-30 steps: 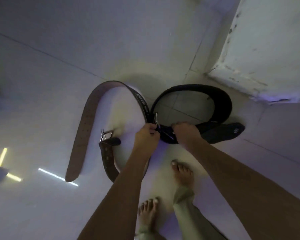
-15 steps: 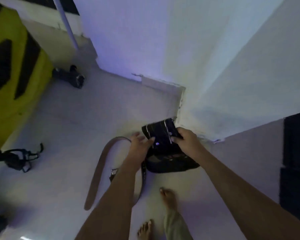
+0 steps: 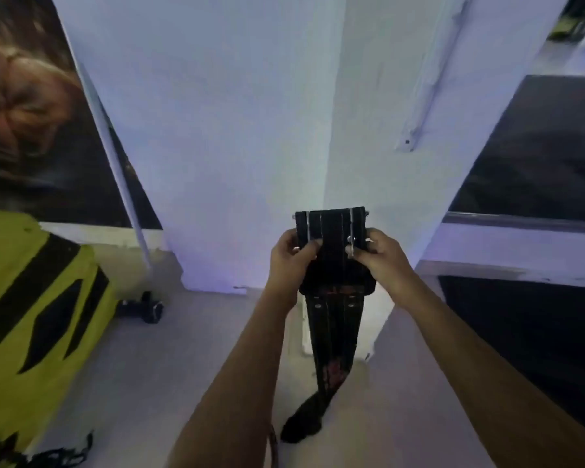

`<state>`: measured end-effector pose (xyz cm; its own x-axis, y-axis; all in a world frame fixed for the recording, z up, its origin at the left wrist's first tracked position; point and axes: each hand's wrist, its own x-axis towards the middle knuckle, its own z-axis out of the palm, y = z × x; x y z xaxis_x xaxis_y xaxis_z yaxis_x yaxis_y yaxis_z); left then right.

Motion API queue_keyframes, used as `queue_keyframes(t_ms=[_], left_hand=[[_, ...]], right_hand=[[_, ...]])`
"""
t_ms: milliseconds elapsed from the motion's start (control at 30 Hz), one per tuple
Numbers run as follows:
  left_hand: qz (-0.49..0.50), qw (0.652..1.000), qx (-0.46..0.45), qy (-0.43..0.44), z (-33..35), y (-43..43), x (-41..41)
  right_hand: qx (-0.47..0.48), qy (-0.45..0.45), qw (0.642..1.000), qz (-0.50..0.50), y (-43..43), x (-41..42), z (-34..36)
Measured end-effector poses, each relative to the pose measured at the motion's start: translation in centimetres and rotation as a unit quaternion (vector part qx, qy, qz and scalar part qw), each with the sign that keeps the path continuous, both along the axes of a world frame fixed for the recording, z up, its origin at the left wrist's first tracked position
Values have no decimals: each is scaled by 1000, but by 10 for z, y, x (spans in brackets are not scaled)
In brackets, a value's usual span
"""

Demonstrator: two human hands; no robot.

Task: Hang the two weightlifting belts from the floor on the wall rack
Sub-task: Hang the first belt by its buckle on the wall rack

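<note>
Belt [image 3: 331, 251] held up in front of the white pillar [image 3: 250, 146], my left hand [image 3: 293, 256] and right hand [image 3: 380, 255] each pinching a buckle-end edge so, I judge, the strap hangs free above the pale floor [image 3: 169, 359] left of it.

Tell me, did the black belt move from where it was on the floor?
Yes. The black belt has gone up off the floor; both hands hold it in front of the white pillar.

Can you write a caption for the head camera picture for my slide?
Both hands, left hand and right hand, hold a black belt up before a white pillar.
</note>
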<state>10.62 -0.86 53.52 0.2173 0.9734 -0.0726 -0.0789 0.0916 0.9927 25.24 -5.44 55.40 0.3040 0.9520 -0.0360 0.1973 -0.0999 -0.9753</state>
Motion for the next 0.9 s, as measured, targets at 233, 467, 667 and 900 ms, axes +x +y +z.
queue_keyframes(t_ms=[233, 467, 667, 900], left_hand=[[-39, 987, 143, -53, 152, -19, 58], [-58, 970, 223, -72, 236, -40, 92], [-127, 949, 282, -56, 270, -50, 99], [-115, 942, 280, -146, 302, -59, 102]], right_hand=[[123, 75, 988, -52, -35, 51, 130], [226, 102, 966, -78, -70, 71, 181], [281, 149, 940, -126, -75, 76, 224], [291, 118, 946, -78, -81, 86, 283]])
